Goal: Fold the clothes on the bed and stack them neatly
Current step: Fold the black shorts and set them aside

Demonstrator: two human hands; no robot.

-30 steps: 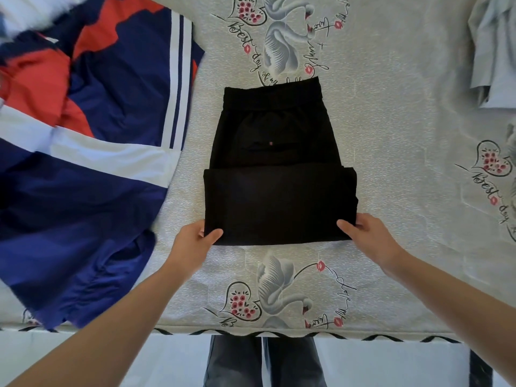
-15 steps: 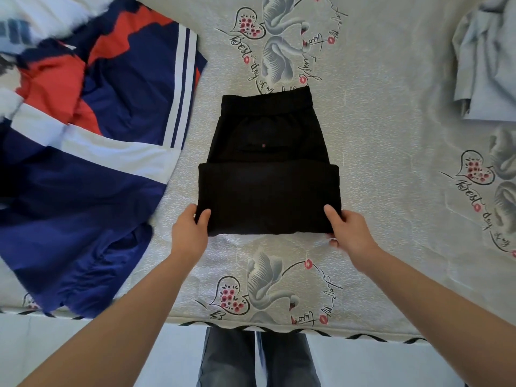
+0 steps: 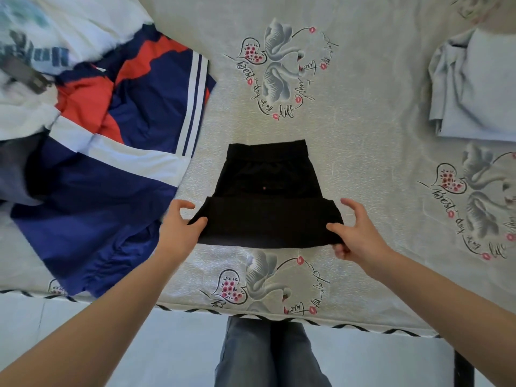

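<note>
Black trousers (image 3: pixel 268 208): matt woven cloth, dense, no sheen, tiny pink button. Bed sheet (image 3: pixel 363 107): pale grey cloth, fine pebbled texture, faint shimmer, printed swans and hearts. Navy, red and white jacket (image 3: pixel 117 152): smooth synthetic cloth, slightly glossy, creased. Pale blue folded garment (image 3: pixel 480 90): soft matt cloth. White printed top (image 3: pixel 42 37): matt cloth, blurred.

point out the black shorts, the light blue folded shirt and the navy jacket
black shorts (image 3: pixel 265 219): head view, on the folded-up lower layer
light blue folded shirt (image 3: pixel 485 88): head view, on its top face
navy jacket (image 3: pixel 92 208): head view, on the navy lower panel
</note>
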